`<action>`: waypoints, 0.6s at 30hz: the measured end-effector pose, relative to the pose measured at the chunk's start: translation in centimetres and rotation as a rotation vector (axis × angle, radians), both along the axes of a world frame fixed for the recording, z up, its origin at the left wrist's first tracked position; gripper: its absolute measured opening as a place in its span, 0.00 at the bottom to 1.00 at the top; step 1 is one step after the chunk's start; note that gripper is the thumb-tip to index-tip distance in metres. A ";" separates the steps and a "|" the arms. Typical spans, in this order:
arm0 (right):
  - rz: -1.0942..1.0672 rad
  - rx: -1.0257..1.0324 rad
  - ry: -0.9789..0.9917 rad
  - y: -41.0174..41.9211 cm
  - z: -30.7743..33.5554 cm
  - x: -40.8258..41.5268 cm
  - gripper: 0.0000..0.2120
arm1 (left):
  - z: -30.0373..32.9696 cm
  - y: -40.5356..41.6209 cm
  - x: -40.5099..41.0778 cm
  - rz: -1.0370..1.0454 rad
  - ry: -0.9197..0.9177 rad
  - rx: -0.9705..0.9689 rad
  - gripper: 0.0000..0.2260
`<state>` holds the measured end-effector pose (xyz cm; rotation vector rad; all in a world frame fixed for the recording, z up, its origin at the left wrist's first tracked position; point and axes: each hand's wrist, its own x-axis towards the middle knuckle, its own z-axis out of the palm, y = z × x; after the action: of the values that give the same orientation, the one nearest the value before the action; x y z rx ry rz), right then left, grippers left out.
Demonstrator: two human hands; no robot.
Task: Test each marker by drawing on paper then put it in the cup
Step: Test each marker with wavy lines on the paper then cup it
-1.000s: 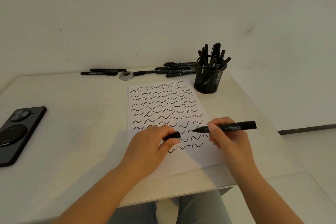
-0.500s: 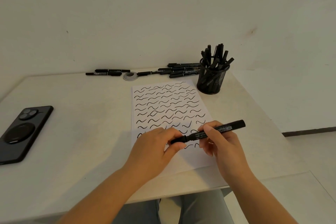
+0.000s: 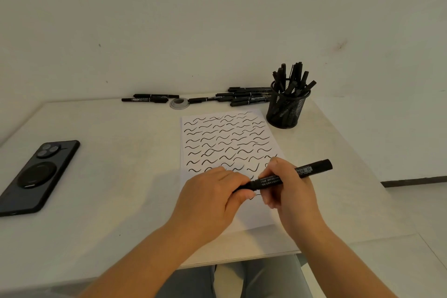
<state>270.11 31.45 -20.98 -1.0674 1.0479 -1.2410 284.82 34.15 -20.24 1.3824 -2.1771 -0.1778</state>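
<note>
1. I see the marker [image 3: 285,178] held over the lower part of the paper [image 3: 217,138], tilted, its far end pointing right and away from me, its near end buried in the left hand [image 3: 212,196].
2. The right hand [image 3: 287,189] grips the barrel near its middle, fingers curled round it. The left hand's fingers pinch the near end — I judge this is the cap going back on, though I cannot see whether it is fully seated.
3. The cup [image 3: 286,107], a black mesh one already crowded with markers, stands on the bench [image 3: 108,152] just beyond the paper's far right corner.
4. Risk one: a half-seated cap. If it is not pressed home, it could drop off on the way to the cup or let the tip dry out.
5. Risk two: the cup is packed and its markers lean outward — dropping another in at an angle could knock one out or tip the light mesh cup.
6. Risk three: the untested markers [image 3: 246,98] lie against the wall just left of the cup; a wide reach could scatter them.
7. A phone [image 3: 38,176] lies well to the left, out of the way.
</note>
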 end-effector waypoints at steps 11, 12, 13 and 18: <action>-0.028 -0.100 -0.151 0.9 0.5 1.6 0.13 | 1.4 0.7 0.7 -0.066 0.087 0.220 0.11; -0.022 -0.116 -0.162 0.9 0.6 1.6 0.12 | 1.5 0.7 0.8 -0.079 0.116 0.251 0.09; -0.016 -0.135 -0.167 1.0 0.6 1.7 0.12 | 1.7 0.7 0.8 -0.093 0.144 0.281 0.09; 0.021 -0.205 -0.183 1.1 0.1 1.7 0.12 | 2.0 0.6 1.2 -0.158 0.194 0.428 0.12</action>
<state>271.77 32.59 -20.83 -1.0934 0.7812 -1.4227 286.04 34.79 -18.25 1.3401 -2.1588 -0.8428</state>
